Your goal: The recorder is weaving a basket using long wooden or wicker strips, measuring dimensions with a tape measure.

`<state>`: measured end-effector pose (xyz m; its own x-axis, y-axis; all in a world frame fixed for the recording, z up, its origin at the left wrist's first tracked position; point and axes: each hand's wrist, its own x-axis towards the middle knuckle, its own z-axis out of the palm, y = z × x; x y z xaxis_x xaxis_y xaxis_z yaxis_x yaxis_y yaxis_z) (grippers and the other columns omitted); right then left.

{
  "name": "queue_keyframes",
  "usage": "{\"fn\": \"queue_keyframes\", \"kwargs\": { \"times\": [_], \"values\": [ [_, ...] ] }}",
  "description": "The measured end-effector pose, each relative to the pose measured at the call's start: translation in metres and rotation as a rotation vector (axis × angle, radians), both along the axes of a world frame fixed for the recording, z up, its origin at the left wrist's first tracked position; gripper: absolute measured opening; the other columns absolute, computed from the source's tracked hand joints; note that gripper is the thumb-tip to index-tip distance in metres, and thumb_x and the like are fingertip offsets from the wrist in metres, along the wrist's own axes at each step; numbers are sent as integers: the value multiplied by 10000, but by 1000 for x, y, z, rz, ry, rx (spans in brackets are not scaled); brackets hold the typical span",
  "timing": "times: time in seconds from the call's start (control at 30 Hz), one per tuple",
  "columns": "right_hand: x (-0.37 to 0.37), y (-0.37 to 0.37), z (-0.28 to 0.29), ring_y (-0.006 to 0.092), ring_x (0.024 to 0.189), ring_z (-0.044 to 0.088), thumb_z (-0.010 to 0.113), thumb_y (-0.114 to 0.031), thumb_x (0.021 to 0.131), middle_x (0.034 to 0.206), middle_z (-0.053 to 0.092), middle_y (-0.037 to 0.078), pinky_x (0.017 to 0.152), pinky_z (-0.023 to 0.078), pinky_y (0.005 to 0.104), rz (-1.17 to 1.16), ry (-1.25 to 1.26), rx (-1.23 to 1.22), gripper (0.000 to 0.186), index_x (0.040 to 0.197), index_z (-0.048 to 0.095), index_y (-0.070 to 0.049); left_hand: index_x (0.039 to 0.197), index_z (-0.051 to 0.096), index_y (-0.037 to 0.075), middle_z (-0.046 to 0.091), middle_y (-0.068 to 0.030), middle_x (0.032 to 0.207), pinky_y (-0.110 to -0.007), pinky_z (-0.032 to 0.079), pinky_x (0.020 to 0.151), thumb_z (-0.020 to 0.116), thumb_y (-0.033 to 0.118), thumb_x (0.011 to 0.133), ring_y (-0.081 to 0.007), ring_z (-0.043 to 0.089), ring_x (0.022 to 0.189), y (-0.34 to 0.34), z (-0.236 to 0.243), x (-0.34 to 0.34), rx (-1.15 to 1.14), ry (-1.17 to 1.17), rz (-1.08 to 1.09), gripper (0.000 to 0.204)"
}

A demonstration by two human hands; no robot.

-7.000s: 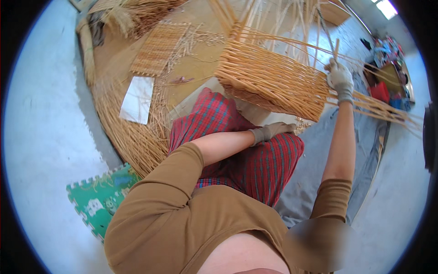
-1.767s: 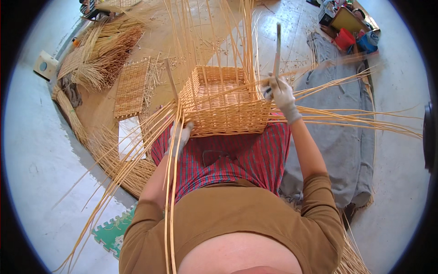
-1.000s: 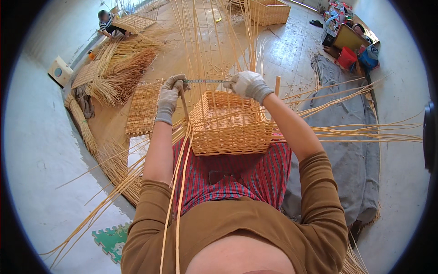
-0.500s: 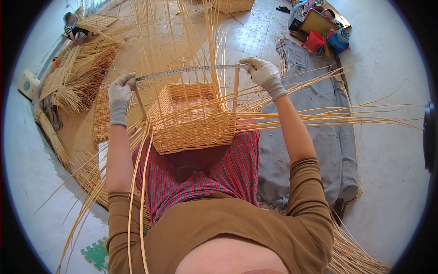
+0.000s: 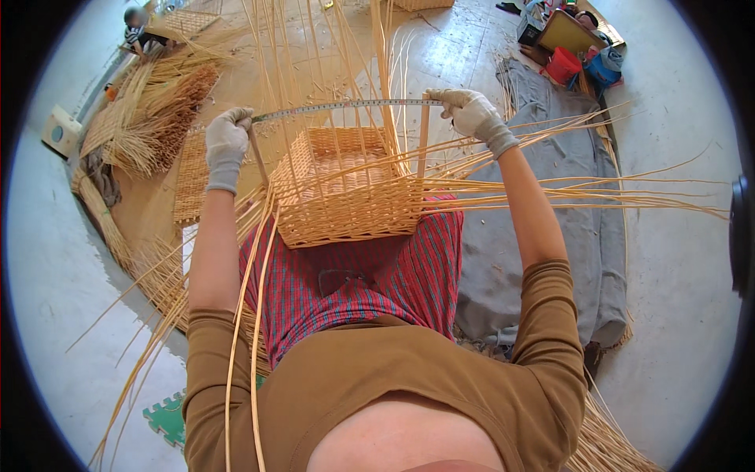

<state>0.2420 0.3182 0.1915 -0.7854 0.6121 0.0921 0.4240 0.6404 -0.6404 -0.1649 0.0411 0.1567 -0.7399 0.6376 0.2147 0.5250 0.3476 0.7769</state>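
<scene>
A half-woven wicker basket (image 5: pixel 350 211) rests on my lap, with long pale canes rising from its far side and others sticking out sideways. Across its top a tape measure (image 5: pixel 346 105) is stretched in a slight arch. My left hand (image 5: pixel 227 148), in a white work glove, is closed on one end of the tape, by the top of the left wooden stick (image 5: pixel 259 161). The gloved right hand (image 5: pixel 477 118) pinches the other end at the top of the right stick (image 5: pixel 424 141). Both sticks stand at the basket's sides, the left one leaning outward.
Bundles of cane (image 5: pixel 169 118) lie on the floor at left, near another person (image 5: pixel 141 33). A grey cloth (image 5: pixel 543 204) is spread at right, with a red bucket (image 5: pixel 562 65) beyond it. Loose canes (image 5: pixel 629 197) reach far out to the right.
The whole scene has shifted a little right and up in the picture. Both hands keep the tape stretched between the sticks as before.
</scene>
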Motion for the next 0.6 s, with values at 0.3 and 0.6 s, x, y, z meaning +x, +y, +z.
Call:
{"fn": "queue_keyframes", "kwargs": {
  "times": [0.3,0.6],
  "values": [
    [11,-144,-20,287,887,737,610,-259,973,1025,755,122,799,586,429,255,66,272,318,1282,669,-218,1279,644,47,660,-45,990,-288,523,849,580,-15,990,-158,611,881,-51,-19,76,896,-1,-54,302],
    [38,-301,-132,350,934,701,640,-356,943,972,722,130,835,565,471,608,-521,44,295,1169,697,-175,1167,706,16,727,-67,979,-240,557,644,728,90,955,-92,643,726,-165,-128,176,805,-703,183,225]
  ]
}}
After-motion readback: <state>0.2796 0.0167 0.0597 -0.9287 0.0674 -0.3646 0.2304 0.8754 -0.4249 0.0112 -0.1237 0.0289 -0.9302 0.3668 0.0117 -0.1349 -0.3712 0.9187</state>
